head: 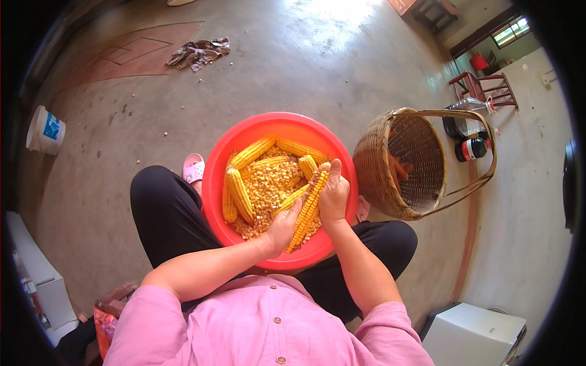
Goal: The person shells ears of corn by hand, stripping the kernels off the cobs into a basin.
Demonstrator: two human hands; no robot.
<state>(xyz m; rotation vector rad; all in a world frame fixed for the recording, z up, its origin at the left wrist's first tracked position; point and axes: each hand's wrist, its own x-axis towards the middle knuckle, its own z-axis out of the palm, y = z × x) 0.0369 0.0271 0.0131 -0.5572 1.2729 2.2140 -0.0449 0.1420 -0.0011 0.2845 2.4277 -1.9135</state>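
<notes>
Between my knees stands a red plastic basin [284, 120] with loose corn kernels [268, 190] and several yellow corn cobs [240, 196] in it. Over its right side I hold one ear of corn [307, 212], tilted, with part of its length stripped of kernels. My left hand [281, 231] grips the lower part of this ear, thumb pointing up along it. Around the upper end is my right hand [334, 194], its thumb raised beside the tip. The palm sides and most fingers of both hands are hidden from view.
Right of the basin, a woven basket [380, 155] with a tall handle lies tipped, something orange-brown inside. Plastic bottles [471, 148] and a wooden chair [480, 89] stand by the wall. A checked cloth [199, 52] and stray kernels lie on the floor; a white bucket [46, 130] sits at left.
</notes>
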